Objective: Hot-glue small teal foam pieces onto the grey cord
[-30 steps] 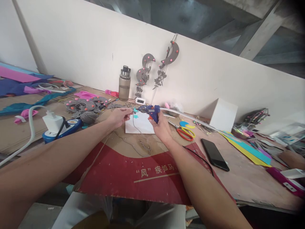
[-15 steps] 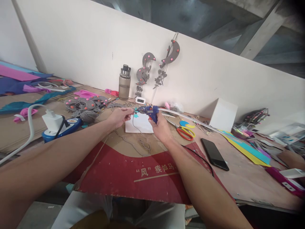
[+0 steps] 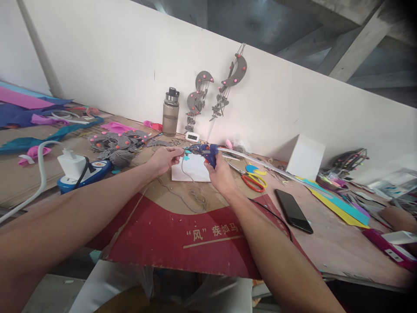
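My right hand [image 3: 219, 174] grips a blue glue gun [image 3: 206, 151], its nozzle pointing left. My left hand [image 3: 164, 158] pinches a grey string [image 3: 185, 176] with a small teal piece [image 3: 185, 152] right at the nozzle tip. The string hangs down over a white sheet [image 3: 192, 171] and coils on the brown cardboard [image 3: 169, 195]. Both hands hover above the sheet.
A grey bottle [image 3: 170, 111] stands at the wall under grey moon ornaments [image 3: 216, 89]. Red-handled scissors [image 3: 252, 181] and a black phone [image 3: 293, 211] lie to the right, beside a white box [image 3: 304, 157]. A white charger [image 3: 70, 165], grey yarn [image 3: 121, 158] and coloured foam lie left.
The glue gun and both hands have shifted very slightly; the nozzle stays at the teal piece. Otherwise nothing has moved.
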`<action>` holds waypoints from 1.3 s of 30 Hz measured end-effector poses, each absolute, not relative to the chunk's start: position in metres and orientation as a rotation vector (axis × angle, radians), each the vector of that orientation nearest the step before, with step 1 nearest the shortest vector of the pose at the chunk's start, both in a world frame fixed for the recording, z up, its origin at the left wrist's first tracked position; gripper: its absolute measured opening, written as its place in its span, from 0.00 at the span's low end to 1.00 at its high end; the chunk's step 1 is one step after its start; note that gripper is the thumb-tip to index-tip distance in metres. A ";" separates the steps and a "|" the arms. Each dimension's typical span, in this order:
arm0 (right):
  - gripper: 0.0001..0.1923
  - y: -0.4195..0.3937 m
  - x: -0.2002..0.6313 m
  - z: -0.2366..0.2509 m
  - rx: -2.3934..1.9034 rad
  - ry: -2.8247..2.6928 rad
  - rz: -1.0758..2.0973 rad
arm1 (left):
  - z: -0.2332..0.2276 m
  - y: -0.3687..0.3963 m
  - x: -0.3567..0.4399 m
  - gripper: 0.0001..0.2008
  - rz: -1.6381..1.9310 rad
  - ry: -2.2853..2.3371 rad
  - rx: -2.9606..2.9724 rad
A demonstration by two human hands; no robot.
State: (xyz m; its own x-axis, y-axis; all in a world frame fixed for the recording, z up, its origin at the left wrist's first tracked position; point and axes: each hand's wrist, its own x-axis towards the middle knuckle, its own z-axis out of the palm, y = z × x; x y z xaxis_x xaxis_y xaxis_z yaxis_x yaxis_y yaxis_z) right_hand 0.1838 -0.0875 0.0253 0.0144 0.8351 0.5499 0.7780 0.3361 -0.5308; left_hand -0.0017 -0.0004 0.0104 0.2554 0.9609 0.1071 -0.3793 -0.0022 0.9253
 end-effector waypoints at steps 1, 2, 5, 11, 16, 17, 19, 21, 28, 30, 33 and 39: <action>0.26 -0.088 0.184 0.026 -1.443 -1.757 0.085 | 0.010 0.000 -0.002 0.05 1.203 0.703 1.078; 0.25 -0.088 0.184 0.026 -1.443 -1.757 0.086 | 0.010 0.000 -0.002 0.05 1.202 0.705 1.077; 0.25 -0.088 0.184 0.026 -1.441 -1.764 0.093 | 0.010 0.001 -0.002 0.05 1.201 0.710 1.076; 0.25 -0.087 0.184 0.025 -1.449 -1.762 0.068 | 0.010 0.001 -0.002 0.05 1.208 0.691 1.083; 0.25 -0.087 0.185 0.025 -1.451 -1.761 0.065 | 0.010 0.002 -0.002 0.06 1.216 0.686 1.065; 0.26 -0.088 0.185 0.025 -1.450 -1.763 0.065 | 0.010 0.002 -0.002 0.06 1.220 0.686 1.062; 0.26 -0.088 0.185 0.025 -1.452 -1.767 0.064 | 0.009 0.003 -0.002 0.06 1.225 0.685 1.063; 0.26 -0.089 0.184 0.026 -1.458 -1.774 0.064 | 0.009 0.002 -0.002 0.05 1.223 0.686 1.070; 0.25 -0.088 0.184 0.026 -1.482 -1.762 0.034 | 0.009 0.001 -0.002 0.06 1.220 0.678 1.104; 0.24 -0.088 0.185 0.026 -1.480 -1.762 0.031 | 0.009 0.001 -0.002 0.06 1.221 0.682 1.099; 0.25 -0.088 0.185 0.026 -1.478 -1.770 0.037 | 0.010 0.000 -0.002 0.06 1.221 0.692 1.088; 0.25 -0.089 0.184 0.027 -1.493 -1.772 0.038 | 0.011 0.000 -0.002 0.05 1.209 0.703 1.103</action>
State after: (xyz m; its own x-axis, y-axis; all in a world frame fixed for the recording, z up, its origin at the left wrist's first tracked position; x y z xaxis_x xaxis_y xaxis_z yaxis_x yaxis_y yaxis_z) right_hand 0.1837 -0.0890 0.0271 0.0180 0.8391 0.5436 0.8148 0.3027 -0.4943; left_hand -0.0019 -0.0005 0.0107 0.2549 0.9592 0.1222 -0.3687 -0.0205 0.9293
